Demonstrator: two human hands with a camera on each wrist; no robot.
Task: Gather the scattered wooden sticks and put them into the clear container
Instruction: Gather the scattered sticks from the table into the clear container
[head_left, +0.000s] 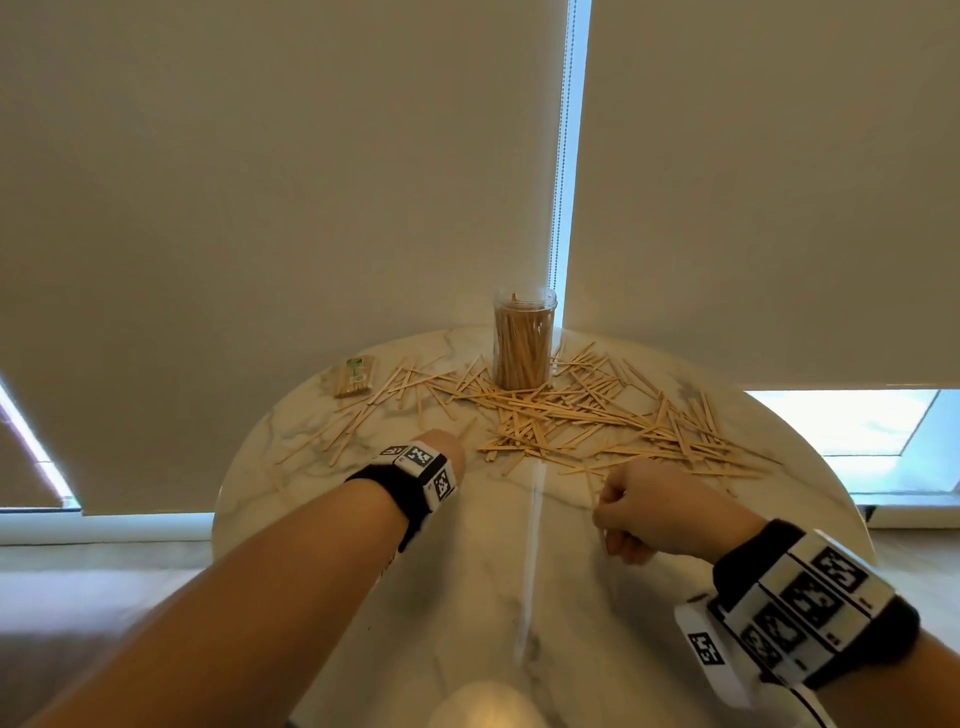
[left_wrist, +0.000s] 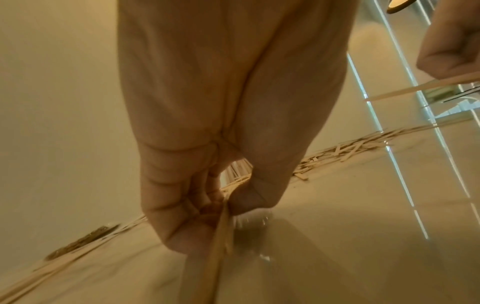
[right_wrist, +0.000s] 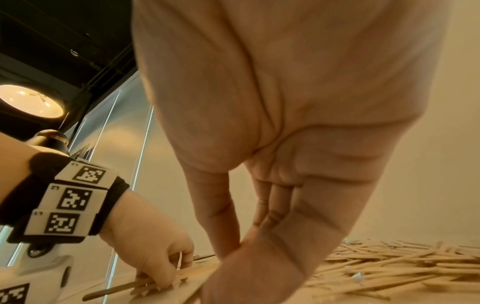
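Both hands pinch a few wooden sticks (head_left: 566, 415) off the table (head_left: 571, 597) — left hand (left_wrist: 207, 205) and right hand (head_left: 631, 512) curled tight. The clear container (head_left: 523, 340) stands beyond, already crowded — thin pinches could slip, or sticks jam at its mouth.

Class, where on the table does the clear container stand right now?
In the head view, the clear container stands upright at the table's far edge, centre, ringed by scattered wooden sticks.

Round marble-pattern tabletop (head_left: 623, 597). Beige roller blinds (head_left: 260, 182) cover the windows behind its far edge. Round ceiling lamp (right_wrist: 31, 101) lit overhead.
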